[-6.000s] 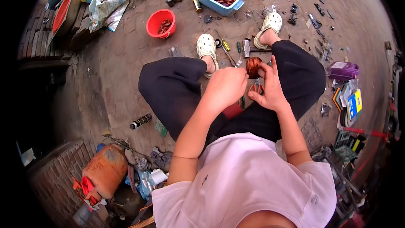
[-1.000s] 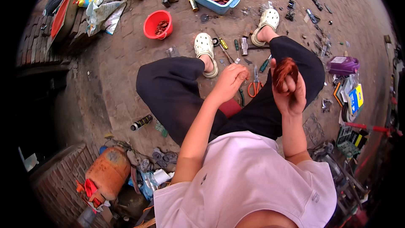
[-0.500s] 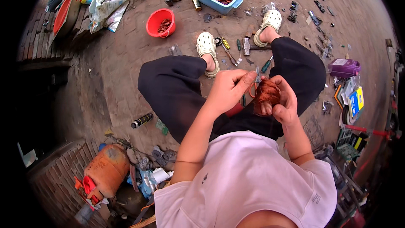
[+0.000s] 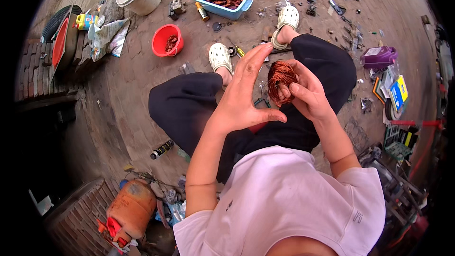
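A bundle of reddish copper wire [image 4: 280, 77] is held up over my lap. My right hand [image 4: 310, 96] grips it, with fingers curled round its right side and lower end. My left hand [image 4: 241, 97] is open just left of the bundle, thumb and fingers spread wide around a gap. Nothing shows in the left hand, and it looks apart from the wire. Between my feet, a yellow-handled screwdriver [image 4: 240, 51] lies partly behind my left fingers.
Ahead, a blue basin [image 4: 220, 11] and a red bucket [image 4: 159, 42] hold reddish-brown pieces. A whitish bucket [image 4: 147, 0] stands farther left. Metal parts [image 4: 337, 7] litter the ground ahead right, near a purple jug [image 4: 379, 58]. An orange gas cylinder [image 4: 132, 206] is behind left; a black can [image 4: 162, 149] lies beside my left leg.
My left hand has let go of a small orange-handled cutting tool, no longer visible, and opened out. My right hand still holds the copper wire, now raised and shifted slightly left. The view has shifted.
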`<state>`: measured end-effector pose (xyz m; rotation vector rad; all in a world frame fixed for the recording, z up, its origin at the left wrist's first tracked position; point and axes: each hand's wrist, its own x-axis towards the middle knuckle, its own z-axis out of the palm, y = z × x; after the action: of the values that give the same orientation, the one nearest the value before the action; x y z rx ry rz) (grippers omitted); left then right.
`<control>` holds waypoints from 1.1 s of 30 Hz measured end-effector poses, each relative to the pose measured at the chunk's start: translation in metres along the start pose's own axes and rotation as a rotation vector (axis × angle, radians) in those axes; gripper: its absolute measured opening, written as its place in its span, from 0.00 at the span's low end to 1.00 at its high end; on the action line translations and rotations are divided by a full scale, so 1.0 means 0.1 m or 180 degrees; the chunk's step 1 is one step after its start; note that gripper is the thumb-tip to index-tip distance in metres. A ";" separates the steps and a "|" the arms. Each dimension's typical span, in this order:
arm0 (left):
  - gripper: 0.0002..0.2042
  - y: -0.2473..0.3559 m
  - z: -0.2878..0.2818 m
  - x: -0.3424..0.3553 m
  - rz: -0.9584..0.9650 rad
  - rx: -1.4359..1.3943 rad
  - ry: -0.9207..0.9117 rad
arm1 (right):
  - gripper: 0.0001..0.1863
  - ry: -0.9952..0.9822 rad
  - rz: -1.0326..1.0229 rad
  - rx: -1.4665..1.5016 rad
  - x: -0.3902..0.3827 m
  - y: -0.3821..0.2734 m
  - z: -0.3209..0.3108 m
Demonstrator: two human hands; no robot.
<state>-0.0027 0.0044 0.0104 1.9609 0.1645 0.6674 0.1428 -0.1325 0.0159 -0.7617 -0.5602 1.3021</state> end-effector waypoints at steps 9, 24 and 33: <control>0.35 0.15 0.57 0.16 -0.0917 -0.2404 0.1516 | 0.25 0.0318 -0.0153 -0.0381 0.02 0.05 0.23; 0.32 0.09 0.69 0.34 -0.0449 -0.2337 0.2224 | 0.23 0.1303 -0.1269 -0.1668 0.07 0.34 0.48; 0.40 0.04 0.49 0.26 -0.0174 -0.1933 0.1315 | 0.30 0.0180 0.0294 -0.1471 0.10 -0.13 0.24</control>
<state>0.0439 -0.0259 0.0078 1.2225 0.2345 0.9532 0.1356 -0.1194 0.0406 -1.2129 -0.8012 1.2440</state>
